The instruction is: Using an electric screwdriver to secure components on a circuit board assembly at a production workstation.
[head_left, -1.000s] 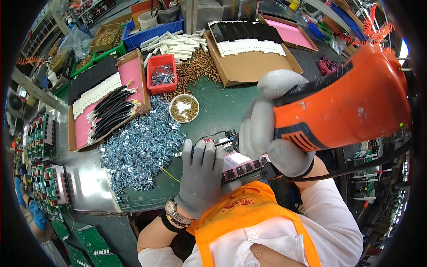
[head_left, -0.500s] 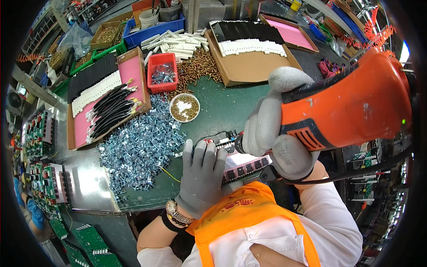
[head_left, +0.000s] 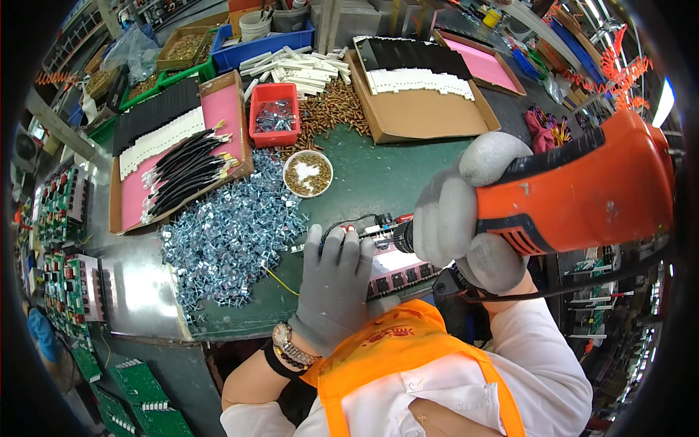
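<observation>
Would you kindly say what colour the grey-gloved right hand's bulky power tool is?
The power tool is orange and black, clearest in the head view.

The green counter (head_left: 378, 175) carries a heap of bluish clips (head_left: 233, 244), a white dish (head_left: 304, 171), a red bin (head_left: 277, 138), brass-coloured pieces (head_left: 333, 115), piled white strips (head_left: 298, 71) and, flanking the bin, a left tray (head_left: 132, 207) and a right tray (head_left: 426, 116).
</observation>
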`<state>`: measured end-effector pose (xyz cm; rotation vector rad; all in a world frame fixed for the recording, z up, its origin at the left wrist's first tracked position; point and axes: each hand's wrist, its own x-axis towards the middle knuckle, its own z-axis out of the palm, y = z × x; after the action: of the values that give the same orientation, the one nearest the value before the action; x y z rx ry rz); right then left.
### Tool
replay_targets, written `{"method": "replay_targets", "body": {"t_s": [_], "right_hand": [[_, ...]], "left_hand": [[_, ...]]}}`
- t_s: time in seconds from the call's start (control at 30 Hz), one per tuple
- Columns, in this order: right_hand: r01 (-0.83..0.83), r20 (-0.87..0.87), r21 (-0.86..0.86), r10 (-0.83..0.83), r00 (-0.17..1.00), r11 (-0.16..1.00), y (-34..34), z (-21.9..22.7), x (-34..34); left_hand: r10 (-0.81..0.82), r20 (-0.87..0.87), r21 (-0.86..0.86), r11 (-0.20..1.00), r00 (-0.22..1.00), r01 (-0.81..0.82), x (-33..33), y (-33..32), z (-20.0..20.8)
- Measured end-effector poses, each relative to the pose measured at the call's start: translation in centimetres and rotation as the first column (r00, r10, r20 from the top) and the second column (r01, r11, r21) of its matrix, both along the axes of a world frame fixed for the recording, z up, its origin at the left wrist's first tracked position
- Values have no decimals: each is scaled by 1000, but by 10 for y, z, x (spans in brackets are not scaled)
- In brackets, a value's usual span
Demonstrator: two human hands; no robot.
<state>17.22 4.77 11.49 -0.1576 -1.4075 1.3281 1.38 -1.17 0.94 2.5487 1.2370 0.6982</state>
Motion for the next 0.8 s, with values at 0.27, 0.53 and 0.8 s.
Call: {"method": "replay_targets", "body": {"t_s": [0.27, 0.53, 0.8], "right_hand": [[36, 4, -28, -35, 999, 999, 2, -2, 0], [56, -6, -54, -57, 998, 997, 3, -3, 3], [62, -12, -63, -63, 998, 996, 2, -4, 6]], "left_hand": [[19, 69, -3, 1000, 997, -19, 0, 0, -4], [5, 117, 41, 999, 993, -10, -1, 0, -1], [130, 75, -277, 955, 989, -104, 7, 31, 11]]}}
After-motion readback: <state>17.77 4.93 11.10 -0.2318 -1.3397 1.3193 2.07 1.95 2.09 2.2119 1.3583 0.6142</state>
